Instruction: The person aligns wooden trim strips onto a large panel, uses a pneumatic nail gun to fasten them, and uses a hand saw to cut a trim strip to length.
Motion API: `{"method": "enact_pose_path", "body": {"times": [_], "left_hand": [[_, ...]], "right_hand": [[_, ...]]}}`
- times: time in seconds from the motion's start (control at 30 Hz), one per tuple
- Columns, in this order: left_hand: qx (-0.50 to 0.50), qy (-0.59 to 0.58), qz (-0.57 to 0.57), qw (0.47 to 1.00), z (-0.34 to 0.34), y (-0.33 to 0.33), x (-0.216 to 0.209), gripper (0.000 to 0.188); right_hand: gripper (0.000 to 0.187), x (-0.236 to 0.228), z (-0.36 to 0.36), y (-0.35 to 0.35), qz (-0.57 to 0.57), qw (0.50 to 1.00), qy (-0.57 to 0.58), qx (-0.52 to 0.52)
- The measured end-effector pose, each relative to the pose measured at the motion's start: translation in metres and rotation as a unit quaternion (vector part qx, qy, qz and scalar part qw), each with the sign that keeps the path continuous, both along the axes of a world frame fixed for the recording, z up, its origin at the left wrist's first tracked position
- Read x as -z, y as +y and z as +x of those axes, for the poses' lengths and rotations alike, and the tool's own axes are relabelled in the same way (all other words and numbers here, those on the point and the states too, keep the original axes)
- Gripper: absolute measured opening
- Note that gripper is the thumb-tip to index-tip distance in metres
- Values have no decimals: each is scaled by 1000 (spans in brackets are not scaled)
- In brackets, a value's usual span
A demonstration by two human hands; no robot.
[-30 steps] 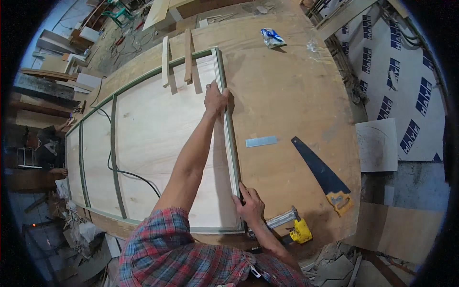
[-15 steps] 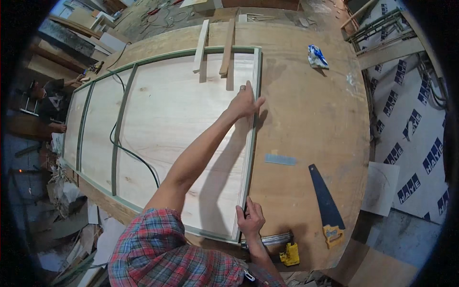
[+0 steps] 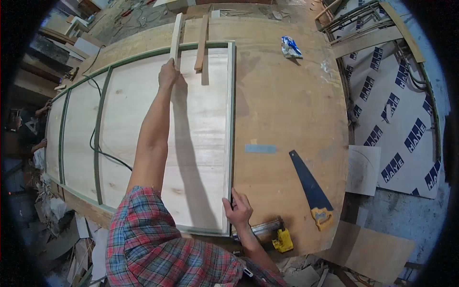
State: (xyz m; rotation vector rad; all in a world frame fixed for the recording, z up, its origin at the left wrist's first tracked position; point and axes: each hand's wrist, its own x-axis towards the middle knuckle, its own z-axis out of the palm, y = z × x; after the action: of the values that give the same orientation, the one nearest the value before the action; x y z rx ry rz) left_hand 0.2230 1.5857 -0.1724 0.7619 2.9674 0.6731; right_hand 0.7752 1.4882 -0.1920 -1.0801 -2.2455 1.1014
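Note:
A large framed wooden panel point(image 3: 143, 124) lies on the workbench, with pale board inside greenish edge strips and crossbars. At its far side, my left hand point(image 3: 168, 75) is closed around the near end of a pale wooden batten point(image 3: 177, 33). Parallel to that, a browner batten point(image 3: 202, 45) lies across the panel's far edge. My right hand point(image 3: 238, 209) grips the panel's right edge near the close corner, thumb on the edge and fingers along its outer side. Just below that hand is a bar clamp point(image 3: 282, 240) with a yellow part, partly hidden by my forearm.
Right of the panel, a handsaw point(image 3: 313, 191), a bluish strip point(image 3: 260, 149) and a blue-white packet point(image 3: 290, 48) lie on the workbench point(image 3: 287, 110). A dark cable point(image 3: 110, 157) crosses the panel. Another person point(image 3: 31, 126) stands at its far left end. Scraps point(image 3: 81, 248) litter the floor.
My left hand has moved left from the panel's right edge and taken hold of the pale batten. My right hand stays on the edge. The whole view has shifted slightly.

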Motion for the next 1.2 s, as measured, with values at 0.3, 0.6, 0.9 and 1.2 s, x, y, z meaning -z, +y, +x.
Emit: {"method": "enact_pose_path", "body": {"times": [0.3,0.6,0.9,1.2], "left_hand": [[91,-48,158,982,237,-189,4,45],[133,-326,237,906,507,-269,-4,50],[235,-99,137,957,509,-281,-3,41],[288,-282,119,908,505,-287,2,25]], "right_hand": [[44,-12,3,-6,-13,1000,22,14],[45,-16,18,-2,-99,994,41,-24],[47,-12,36,-13,-182,979,58,-74],[50,-18,45,-19,-105,990,9,-96]]}}
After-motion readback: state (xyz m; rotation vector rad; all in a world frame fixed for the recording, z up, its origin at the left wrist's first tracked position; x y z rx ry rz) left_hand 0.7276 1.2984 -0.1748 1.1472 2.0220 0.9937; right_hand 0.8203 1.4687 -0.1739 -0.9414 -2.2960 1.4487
